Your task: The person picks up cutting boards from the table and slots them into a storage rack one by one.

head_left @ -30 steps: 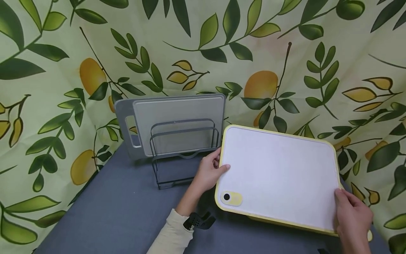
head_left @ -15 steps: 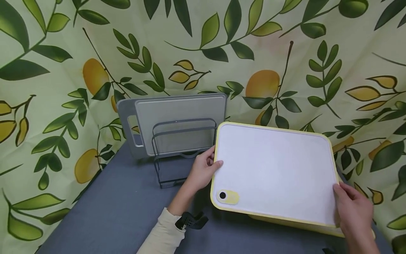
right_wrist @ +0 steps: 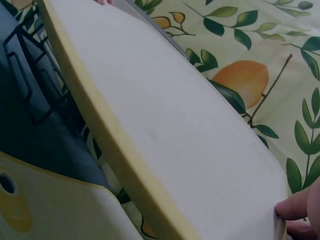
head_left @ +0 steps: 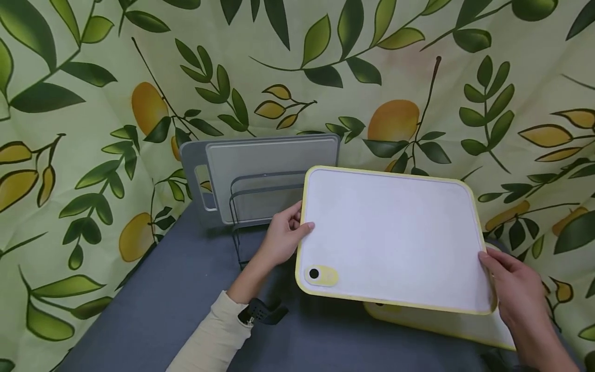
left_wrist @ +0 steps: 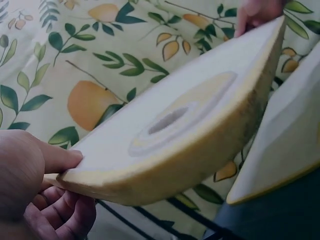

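Both hands hold a white cutting board with a yellow rim [head_left: 392, 237] [left_wrist: 185, 135] [right_wrist: 165, 135] in the air, tilted. My left hand [head_left: 282, 238] [left_wrist: 35, 195] grips its left edge, thumb on top. At the lower right corner my right hand [head_left: 509, 287] [right_wrist: 300, 215] grips the board. A second yellow-rimmed board [head_left: 446, 323] [left_wrist: 285, 140] [right_wrist: 45, 205] lies flat on the table beneath. A dark wire rack [head_left: 260, 206] stands left of the held board, with two grey boards [head_left: 260, 160] in it.
The table has a grey cover [head_left: 162, 310]. A leaf-and-lemon printed cloth [head_left: 93, 103] hangs close behind and on both sides.
Both hands have lifted the white board higher and carried it left, toward the wire rack. More of the second board below shows now.
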Available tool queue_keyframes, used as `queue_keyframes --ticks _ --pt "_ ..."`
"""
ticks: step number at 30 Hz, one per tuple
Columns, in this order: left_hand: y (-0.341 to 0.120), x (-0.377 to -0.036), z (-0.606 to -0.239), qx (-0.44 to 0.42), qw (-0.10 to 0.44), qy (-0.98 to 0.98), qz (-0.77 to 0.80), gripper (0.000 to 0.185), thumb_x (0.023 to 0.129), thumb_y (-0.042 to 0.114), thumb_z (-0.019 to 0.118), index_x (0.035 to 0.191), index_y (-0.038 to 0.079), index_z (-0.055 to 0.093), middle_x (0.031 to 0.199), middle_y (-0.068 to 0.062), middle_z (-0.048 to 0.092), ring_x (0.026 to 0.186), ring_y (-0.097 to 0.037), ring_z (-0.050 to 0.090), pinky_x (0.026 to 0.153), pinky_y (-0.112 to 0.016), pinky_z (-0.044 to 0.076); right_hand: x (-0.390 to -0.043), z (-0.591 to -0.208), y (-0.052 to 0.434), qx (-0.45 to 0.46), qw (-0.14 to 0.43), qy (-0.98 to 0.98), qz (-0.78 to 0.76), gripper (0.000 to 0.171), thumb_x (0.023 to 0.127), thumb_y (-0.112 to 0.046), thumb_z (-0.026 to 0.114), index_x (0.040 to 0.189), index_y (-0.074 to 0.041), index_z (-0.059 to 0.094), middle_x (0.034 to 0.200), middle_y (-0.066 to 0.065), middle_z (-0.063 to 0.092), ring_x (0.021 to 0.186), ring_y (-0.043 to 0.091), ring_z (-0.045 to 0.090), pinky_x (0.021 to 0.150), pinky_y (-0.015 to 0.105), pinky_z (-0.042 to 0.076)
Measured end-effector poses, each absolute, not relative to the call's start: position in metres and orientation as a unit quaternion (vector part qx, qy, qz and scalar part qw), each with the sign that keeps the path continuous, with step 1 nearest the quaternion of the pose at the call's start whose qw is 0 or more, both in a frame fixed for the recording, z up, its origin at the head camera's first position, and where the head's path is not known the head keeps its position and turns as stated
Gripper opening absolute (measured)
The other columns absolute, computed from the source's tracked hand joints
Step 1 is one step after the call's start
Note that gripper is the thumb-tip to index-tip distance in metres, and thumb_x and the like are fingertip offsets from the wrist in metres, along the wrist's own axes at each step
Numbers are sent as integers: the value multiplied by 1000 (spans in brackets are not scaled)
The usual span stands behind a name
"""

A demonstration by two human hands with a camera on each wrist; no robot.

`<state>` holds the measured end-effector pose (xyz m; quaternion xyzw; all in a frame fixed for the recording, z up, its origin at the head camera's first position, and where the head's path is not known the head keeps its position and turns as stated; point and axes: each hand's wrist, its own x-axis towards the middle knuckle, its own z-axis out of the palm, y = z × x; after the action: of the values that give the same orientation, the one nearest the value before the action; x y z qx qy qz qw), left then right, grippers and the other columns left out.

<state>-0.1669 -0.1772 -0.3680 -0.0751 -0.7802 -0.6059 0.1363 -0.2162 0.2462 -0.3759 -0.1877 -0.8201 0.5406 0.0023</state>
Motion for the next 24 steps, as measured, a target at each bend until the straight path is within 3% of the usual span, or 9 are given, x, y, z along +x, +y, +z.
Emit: queue_keyframes --ticks 9,13,20,24 --pt "-198 -167 -355 -87 132 -793 -588 58 96 2 64 149 -6 42 101 -25 64 70 -11 58 63 -17 52 -218 -368 239 -27 -4 -870 493 68 106 -37 49 152 11 34 101 -27 48 82 -11 53 67 16 51" --pt "-209 -167 -350 -80 141 -801 -576 57 96 1 64 148 -7 44 101 -25 64 70 -10 57 61 -17 51 -227 -360 230 0 -10 -877 481 68 105 -39 49 152 10 35 105 -24 50 85 -11 53 68 13 50" --pt "-227 -167 -336 -71 157 -808 -564 58 96 3 64 150 -6 42 104 -26 64 71 -8 58 62 -17 50 -242 -343 211 26 -14 -888 459 67 105 -41 48 152 6 37 123 -2 53 88 -7 52 68 13 49" --pt "-238 -168 -331 -62 176 -811 -554 58 97 3 64 150 -5 42 104 -26 64 70 -5 58 62 -16 50 -251 -333 198 45 -13 -887 458 66 105 -41 48 150 7 40 123 4 54 85 -5 54 69 16 52"
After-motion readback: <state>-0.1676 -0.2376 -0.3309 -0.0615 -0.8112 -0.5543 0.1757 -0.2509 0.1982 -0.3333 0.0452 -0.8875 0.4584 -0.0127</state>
